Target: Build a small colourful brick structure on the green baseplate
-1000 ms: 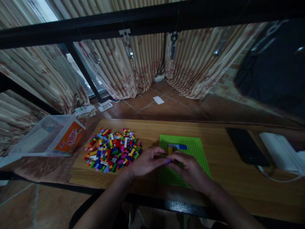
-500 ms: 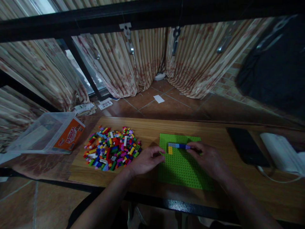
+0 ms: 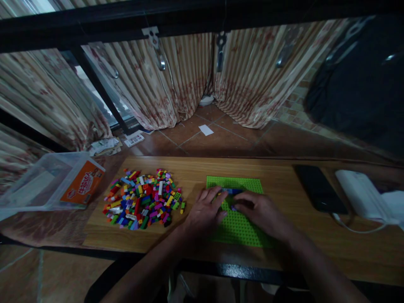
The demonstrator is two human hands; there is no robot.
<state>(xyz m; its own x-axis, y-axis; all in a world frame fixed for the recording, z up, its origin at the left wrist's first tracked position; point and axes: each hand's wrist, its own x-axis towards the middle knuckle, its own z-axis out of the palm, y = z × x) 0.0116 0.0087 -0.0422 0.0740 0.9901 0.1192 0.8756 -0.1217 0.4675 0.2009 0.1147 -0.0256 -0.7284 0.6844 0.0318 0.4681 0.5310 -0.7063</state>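
- Wood-grained bench (image 3: 195, 244) with a dark front edge, spanning most of the view.
- Left hand (image 3: 203, 211) over the left part of the baseplate, fingers bent and half open, thumb apart from the index finger, gripping nothing visible.
- Right hand (image 3: 259, 211) nearly closed, small purple brick (image 3: 234, 207) pinched at the fingertips, just above or on the baseplate; contact impossible to tell.
- Square green studded plastic baseplate (image 3: 241, 230) flat beneath both hands.
- Light-and-dark-blue brick row (image 3: 232, 191) near its far edge, between the hands; yellow brick (image 3: 223, 202) mostly hidden by left fingers.
- Loose pile of multicoloured plastic bricks (image 3: 142, 202) to the left.
- Clear plastic box with an orange label (image 3: 47, 183), farther left.
- Black phone (image 3: 320, 189) and white cabled device (image 3: 361, 195) to the right.
- Beyond, brown tiled floor (image 3: 233, 141), white paper (image 3: 206, 130), striped curtains (image 3: 186, 84).
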